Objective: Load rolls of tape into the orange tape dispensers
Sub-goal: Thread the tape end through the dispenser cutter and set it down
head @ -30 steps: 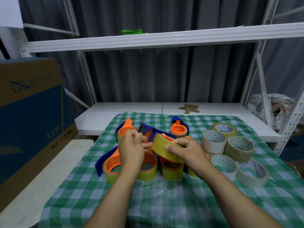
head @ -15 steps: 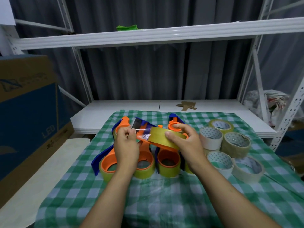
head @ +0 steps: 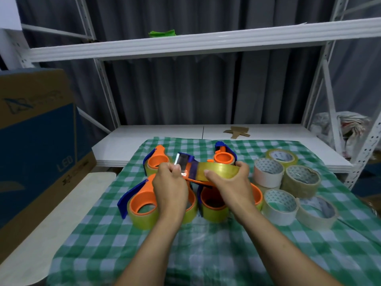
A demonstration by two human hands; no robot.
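Note:
I hold one orange and blue tape dispenser [head: 190, 169] above the green checked cloth [head: 206, 244]. A yellow tape roll [head: 219, 171] sits on it, and my right hand [head: 231, 182] grips that roll with thumb and fingers. My left hand [head: 170, 182] pinches the clear free end of the tape [head: 181, 162] near the dispenser's blue front. Several other orange dispensers with yellow rolls [head: 144, 207] lie on the cloth under my hands. Several loose tape rolls [head: 268, 172] stand at the right.
A large cardboard box [head: 37, 141] stands at the left beside a pale wooden board [head: 51, 223]. White metal shelving [head: 185, 42] spans the back, with its low white shelf [head: 185, 133] behind the cloth. A bundle in plastic [head: 342, 129] lies at the far right.
The held dispenser and roll have been lifted and turned flatter. My left hand has pulled the tape's free end out over the blue front.

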